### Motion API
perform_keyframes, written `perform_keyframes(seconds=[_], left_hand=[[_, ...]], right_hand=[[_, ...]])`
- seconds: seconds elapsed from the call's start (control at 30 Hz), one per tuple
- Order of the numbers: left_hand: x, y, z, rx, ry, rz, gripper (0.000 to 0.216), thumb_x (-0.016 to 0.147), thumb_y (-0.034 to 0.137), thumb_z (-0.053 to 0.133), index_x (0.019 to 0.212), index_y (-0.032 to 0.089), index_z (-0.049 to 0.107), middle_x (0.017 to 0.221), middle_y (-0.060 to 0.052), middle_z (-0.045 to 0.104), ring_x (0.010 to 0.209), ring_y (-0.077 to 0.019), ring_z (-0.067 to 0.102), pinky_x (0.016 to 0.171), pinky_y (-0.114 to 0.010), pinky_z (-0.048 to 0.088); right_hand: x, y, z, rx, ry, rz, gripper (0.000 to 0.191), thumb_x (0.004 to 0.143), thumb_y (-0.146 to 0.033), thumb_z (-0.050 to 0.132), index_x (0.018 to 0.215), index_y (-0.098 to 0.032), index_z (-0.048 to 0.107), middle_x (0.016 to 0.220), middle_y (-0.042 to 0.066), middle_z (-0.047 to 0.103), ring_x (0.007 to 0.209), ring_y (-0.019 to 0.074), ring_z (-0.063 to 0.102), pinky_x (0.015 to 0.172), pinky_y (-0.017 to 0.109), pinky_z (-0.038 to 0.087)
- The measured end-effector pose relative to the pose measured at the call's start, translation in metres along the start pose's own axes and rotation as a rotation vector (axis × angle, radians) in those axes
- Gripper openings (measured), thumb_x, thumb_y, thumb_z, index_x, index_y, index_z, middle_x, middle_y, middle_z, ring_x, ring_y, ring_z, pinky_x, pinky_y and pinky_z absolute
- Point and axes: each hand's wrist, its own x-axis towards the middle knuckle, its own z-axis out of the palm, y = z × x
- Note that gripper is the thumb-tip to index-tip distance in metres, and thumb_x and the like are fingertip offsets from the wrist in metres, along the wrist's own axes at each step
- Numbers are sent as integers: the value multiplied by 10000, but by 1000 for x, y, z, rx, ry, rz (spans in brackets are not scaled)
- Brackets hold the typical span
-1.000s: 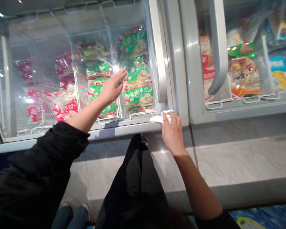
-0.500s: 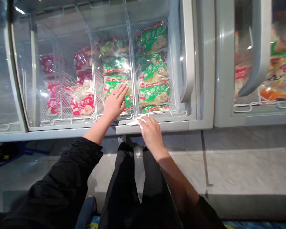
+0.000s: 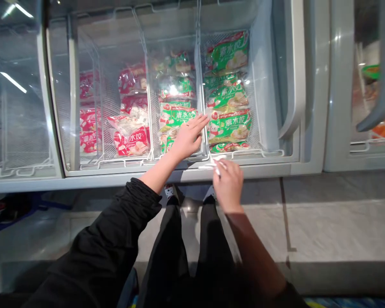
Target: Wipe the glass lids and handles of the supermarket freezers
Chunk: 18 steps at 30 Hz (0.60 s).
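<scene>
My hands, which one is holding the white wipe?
Your right hand, which grips the white wipe at the freezer's front rim. The left hand is open over the glass, with nothing visible in it.

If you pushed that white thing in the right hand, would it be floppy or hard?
The white thing is probably floppy, because it looks crumpled where the right hand grips it. It's likely light too, since the part sticking out looks thin. It probably wouldn't roll away, as that part looks flat, not round.
</scene>
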Motion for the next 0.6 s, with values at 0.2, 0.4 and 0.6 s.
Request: perform_keyframes(seconds=[0.2,0.4,0.6], left_hand=[[-53,-64,-62,20,-17,49,719,910,33,415,1607,208,430,1706,-84,409,1584,-198,382,1309,-448,349],[-146,-132,-127,156,12,-68,664,972,112,438,1622,246,418,1685,-71,446,1591,-231,369,1316,-509,337],[-202,-164,-153,227,25,-85,640,1015,188,439,1647,278,392,1688,-44,434,1591,-260,368,1307,-558,342]], right_hand=[[-14,-155,54,174,-209,-204,356,1014,-136,520,1306,-193,716,1331,122,745,1198,283,640,1031,440,528],[-19,-129,51,93,-145,-161,400,1014,-137,498,1346,-225,703,1365,115,727,1245,288,631,1089,464,498],[-15,1,11,-75,113,101,403,1011,-297,482,1304,-223,748,1280,169,739,1182,331,651,1051,525,513]])
